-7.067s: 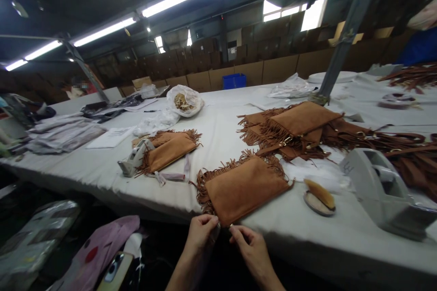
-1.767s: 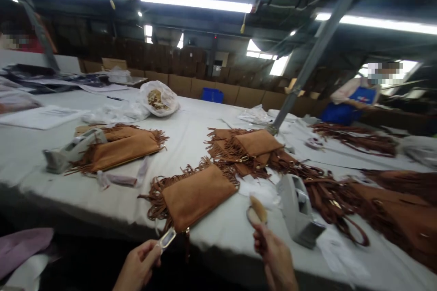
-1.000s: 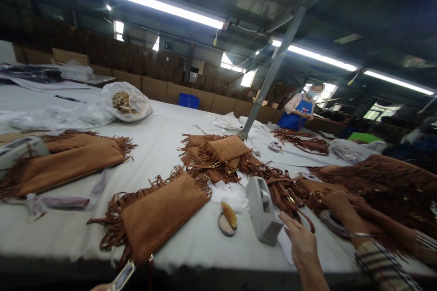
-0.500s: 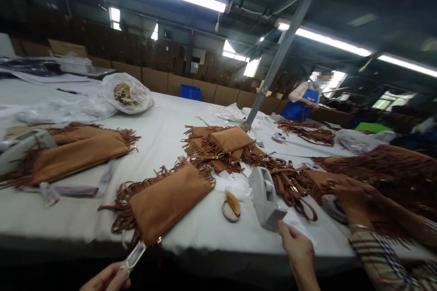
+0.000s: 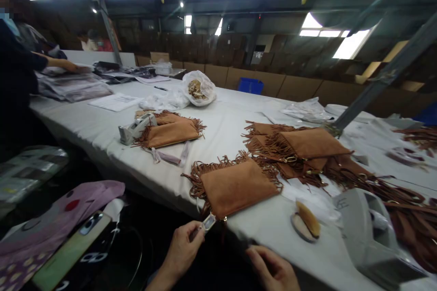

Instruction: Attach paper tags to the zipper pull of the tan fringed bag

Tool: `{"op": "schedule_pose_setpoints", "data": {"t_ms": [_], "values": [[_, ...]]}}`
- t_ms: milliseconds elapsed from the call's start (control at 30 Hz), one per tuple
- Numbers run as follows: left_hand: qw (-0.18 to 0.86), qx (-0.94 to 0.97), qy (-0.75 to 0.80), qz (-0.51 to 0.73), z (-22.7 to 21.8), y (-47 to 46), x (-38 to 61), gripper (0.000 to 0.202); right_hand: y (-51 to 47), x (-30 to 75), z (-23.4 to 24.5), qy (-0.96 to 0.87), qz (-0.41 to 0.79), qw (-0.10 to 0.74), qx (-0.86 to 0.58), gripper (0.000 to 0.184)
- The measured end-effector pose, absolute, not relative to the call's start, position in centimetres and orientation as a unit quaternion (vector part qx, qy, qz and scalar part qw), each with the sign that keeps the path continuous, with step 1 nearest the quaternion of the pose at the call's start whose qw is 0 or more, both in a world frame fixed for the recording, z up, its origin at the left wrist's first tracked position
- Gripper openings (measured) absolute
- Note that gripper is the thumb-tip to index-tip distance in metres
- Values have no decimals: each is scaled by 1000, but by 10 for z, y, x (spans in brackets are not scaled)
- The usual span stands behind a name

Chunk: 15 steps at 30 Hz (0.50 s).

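Observation:
A tan suede fringed pouch (image 5: 237, 186) lies at the near edge of the white table (image 5: 225, 132). My left hand (image 5: 182, 249) is closed in a pinch on a small clear-wrapped metal tag (image 5: 207, 223) hanging from the pouch's near corner. My right hand (image 5: 273, 269) sits below the table edge, fingers curled; what it holds, if anything, I cannot make out. A small brush on a round pad (image 5: 306, 224) lies right of the pouch.
A grey tape dispenser (image 5: 370, 234) stands at the right, another tape dispenser (image 5: 135, 127) beside a second pouch (image 5: 170, 131). A pile of fringed pouches and straps (image 5: 307, 150) lies further back. A phone (image 5: 73, 248) rests at lower left. A person (image 5: 17, 54) works at far left.
The view swung back left. My right hand drew away from the tape dispenser and dropped below the table edge near the pouch's corner. My left hand keeps its pinch on the tag.

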<state>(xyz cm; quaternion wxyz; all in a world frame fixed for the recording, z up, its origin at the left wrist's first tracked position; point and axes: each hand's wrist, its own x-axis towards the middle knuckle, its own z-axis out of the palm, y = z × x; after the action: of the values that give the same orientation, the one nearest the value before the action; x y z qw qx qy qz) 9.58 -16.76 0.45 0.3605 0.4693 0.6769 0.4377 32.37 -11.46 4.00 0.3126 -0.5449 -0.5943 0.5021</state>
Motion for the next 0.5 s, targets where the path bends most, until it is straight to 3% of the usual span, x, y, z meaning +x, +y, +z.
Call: {"op": "schedule_pose_setpoints", "data": {"t_ms": [200,500], "values": [[351,477,663,457,16,-170,99,28,-107,240,35,-629,609,261,-407,50],[341,495,668,438,15,-174,100,24,-95,225,-13,-627,568,218,-487,62]]}}
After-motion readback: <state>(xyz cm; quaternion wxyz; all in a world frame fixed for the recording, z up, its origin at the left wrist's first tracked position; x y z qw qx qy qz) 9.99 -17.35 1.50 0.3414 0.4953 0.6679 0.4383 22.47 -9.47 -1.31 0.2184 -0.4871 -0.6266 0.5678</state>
